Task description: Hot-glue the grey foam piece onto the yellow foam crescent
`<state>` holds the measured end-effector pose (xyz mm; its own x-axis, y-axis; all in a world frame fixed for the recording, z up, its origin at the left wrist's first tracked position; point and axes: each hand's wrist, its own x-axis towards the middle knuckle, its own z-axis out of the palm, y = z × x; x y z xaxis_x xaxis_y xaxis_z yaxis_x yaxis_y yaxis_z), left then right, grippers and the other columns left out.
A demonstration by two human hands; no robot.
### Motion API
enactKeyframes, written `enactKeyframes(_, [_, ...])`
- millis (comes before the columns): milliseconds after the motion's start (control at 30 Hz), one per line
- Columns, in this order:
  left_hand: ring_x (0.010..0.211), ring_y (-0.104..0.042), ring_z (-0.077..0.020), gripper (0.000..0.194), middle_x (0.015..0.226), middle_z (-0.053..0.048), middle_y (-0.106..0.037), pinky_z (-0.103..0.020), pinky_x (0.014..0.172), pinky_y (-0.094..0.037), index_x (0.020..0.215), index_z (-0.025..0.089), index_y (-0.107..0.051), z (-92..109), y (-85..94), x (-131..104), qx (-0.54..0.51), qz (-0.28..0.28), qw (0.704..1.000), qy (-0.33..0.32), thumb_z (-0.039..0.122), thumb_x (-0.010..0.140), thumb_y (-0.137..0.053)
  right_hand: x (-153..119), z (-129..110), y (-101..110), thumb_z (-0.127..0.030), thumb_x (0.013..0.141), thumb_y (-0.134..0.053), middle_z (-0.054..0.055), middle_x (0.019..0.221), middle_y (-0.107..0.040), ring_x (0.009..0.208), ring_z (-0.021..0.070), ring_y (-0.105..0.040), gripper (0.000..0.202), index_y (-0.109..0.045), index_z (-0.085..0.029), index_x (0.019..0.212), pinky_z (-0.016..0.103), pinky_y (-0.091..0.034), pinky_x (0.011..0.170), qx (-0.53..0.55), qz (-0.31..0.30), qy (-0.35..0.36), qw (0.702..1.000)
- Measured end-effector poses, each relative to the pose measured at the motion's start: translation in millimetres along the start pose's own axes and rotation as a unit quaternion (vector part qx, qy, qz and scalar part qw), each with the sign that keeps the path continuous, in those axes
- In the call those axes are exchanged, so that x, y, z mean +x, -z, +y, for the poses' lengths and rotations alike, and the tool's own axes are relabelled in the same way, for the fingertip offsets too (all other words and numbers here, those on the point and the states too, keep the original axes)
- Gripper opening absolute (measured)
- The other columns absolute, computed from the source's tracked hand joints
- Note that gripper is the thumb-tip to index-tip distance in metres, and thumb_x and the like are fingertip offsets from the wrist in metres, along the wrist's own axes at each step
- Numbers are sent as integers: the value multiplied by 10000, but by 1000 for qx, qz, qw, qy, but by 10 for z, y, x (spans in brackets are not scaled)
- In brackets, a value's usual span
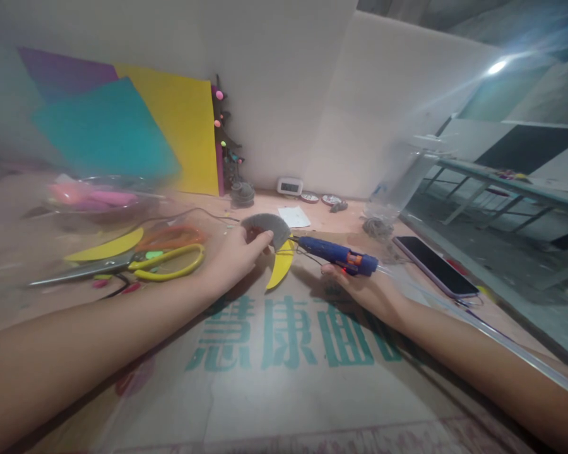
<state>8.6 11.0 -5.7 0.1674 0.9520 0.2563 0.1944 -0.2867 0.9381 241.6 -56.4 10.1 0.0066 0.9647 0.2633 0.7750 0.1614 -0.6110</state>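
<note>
Nearest lies a pale sheet with large green characters, spreading below both hands and under the forearms. Just above the characters, the right hand is wrapped around the grip of a blue glue gun, whose small red light shows beside the fingers. Its nozzle points toward the left hand, which is pinched narrow, thumb and fingers closed on a grey crescent. A yellow crescent hangs down from the grey one, to the right of the left fingertips, its upper end at the nozzle (whether nozzle and piece really touch, I cannot tell).

To the left of the left hand lie scissors with a yellow handle, an orange handle just behind them, and another yellow piece beside the blades. To the right of the right hand a dark-screened phone lies near the table edge. Straight beyond the left hand sits a small white paper, and behind that a little clock.

Farther off, beyond the left hand and to its left, a clear bowl holds blurred pink things, with teal and yellow card standing behind it. Far beyond the right hand stands another table.
</note>
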Motion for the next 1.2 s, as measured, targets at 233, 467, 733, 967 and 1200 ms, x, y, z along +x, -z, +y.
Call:
enactKeyframes(233, [676,-622,-169,235,715,-10,-691,-258,646,-437,869,163,-665,-8,-3,-3,-1,0,1000,-3,382,840,-586,25,11,1,-538,790,-566,33,722,-703,678,251,-669,299,-599,-243,757,402,-558,689,-19,24,56,998])
enactKeyframes(467, [684,-621,-168,243,723,-11,-687,-256,651,-437,867,157,-649,19,-6,-17,5,3,1000,8,390,841,-584,35,-1,-1,-572,779,-550,48,723,-697,690,274,-667,346,-598,-229,768,422,-562,666,-16,30,41,999])
enactKeyframes(733, [674,-616,-172,230,722,-14,-688,-263,654,-441,848,163,-648,45,-7,-17,10,3,1000,6,383,838,-580,27,-29,23,-580,795,-572,60,780,-708,740,272,-674,362,-604,-220,803,399,-550,725,-7,9,27,1000])
enactKeyframes(967, [683,-623,-177,242,717,-18,-687,-269,670,-449,841,164,-650,0,0,-1,9,0,1000,-1,397,838,-585,21,-62,42,-602,808,-568,51,852,-723,797,270,-679,391,-665,-242,927,411,-563,788,24,0,30,999])
enactKeyframes(1200, [675,-609,-172,248,722,-18,-680,-269,655,-445,800,172,-640,-4,-13,-6,6,2,1000,4,410,833,-578,70,-40,42,-579,845,-527,29,623,-658,620,221,-639,396,-665,-241,692,354,-544,632,10,-8,-16,1000])
